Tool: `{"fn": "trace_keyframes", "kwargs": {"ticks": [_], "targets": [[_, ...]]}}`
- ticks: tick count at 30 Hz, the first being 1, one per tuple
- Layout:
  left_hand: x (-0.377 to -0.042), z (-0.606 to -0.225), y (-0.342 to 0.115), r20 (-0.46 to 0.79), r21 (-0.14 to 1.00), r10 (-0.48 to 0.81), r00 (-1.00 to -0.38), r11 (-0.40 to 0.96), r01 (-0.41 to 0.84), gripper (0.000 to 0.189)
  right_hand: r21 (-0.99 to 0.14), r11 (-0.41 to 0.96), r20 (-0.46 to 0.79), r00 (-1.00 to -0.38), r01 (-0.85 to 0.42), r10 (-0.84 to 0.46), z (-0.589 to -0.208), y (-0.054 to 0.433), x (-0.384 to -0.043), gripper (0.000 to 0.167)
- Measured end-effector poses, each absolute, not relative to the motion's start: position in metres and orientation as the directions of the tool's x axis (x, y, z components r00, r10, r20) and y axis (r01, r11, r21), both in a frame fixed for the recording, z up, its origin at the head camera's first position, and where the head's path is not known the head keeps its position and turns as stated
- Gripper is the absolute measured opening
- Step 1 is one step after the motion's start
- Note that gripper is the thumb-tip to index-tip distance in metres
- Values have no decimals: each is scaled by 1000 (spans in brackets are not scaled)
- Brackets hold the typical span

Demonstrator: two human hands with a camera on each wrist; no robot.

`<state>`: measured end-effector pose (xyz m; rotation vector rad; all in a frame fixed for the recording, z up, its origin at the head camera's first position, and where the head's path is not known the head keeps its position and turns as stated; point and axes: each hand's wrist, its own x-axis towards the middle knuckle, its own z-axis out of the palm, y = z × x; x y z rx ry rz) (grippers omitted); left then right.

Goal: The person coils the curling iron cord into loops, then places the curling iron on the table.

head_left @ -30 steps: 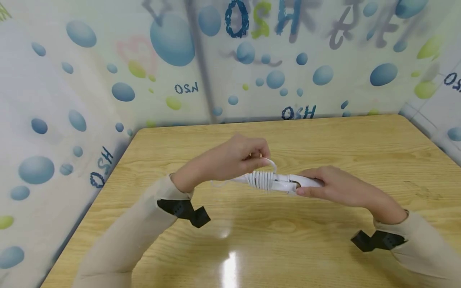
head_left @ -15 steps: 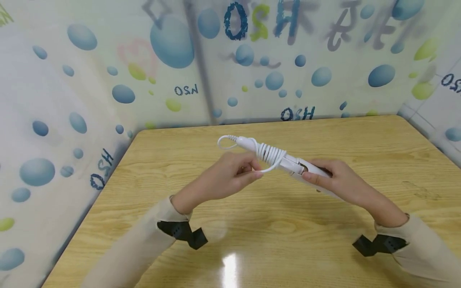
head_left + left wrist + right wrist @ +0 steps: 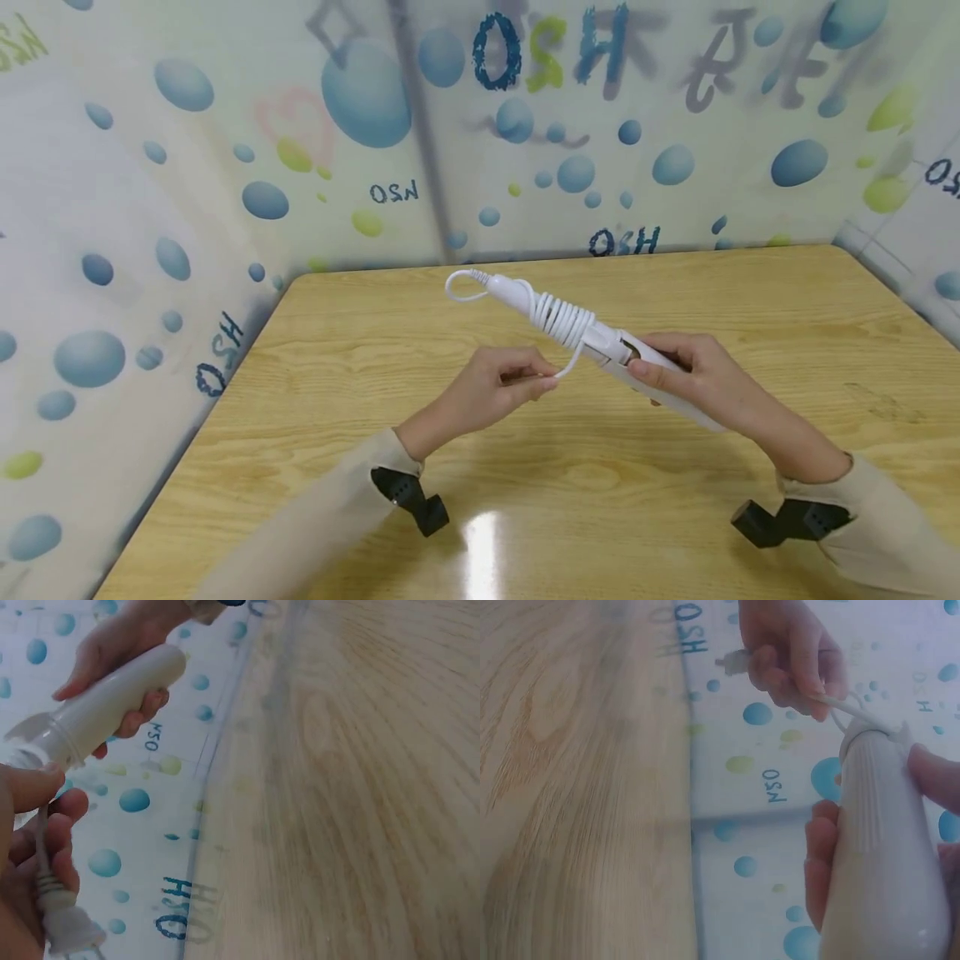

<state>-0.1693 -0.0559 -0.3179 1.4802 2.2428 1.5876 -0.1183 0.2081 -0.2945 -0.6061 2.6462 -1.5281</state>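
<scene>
white appliance (image 3: 600, 342) in right hand (image 3: 690, 375), cord (image 3: 558, 321) coiled beyond grip

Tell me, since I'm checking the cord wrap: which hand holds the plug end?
The left hand: it pinches the cord by its plug, while the right hand grips the white appliance.

surface: wooden table (image 3: 600, 483) | finish: light grain, glossy, glare spot near front | edges: bubble-print walls (image 3: 225, 167) on three sides
</scene>
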Motion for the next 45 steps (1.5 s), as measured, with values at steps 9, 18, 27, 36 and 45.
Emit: {"fn": "trace_keyframes", "kwargs": {"ticks": [9, 18, 27, 36, 45], "targets": [[-192, -324, -69, 381, 727, 843, -380, -20, 686, 28, -869, 372, 171, -904, -326, -393, -295, 222, -118, 33], [-201, -328, -64, 226, 869, 818, -529, 76, 489, 1, -867, 234, 194, -732, -439, -653, -291, 228, -116, 32], [-228, -325, -65, -80, 932, 989, -126, 119, 343, 17, -845, 312, 51, -647, -433, -761, -287, 223, -111, 31], [-231, -297, -61, -168, 918, 973, -156, 212, 334, 21, -808, 347, -32, -552, -476, -833, -286, 216, -116, 23], [-215, -265, -53, -4, 880, 971, -237, 116, 461, 14, -784, 438, -126, -578, -440, -806, -288, 221, -130, 18]]}}
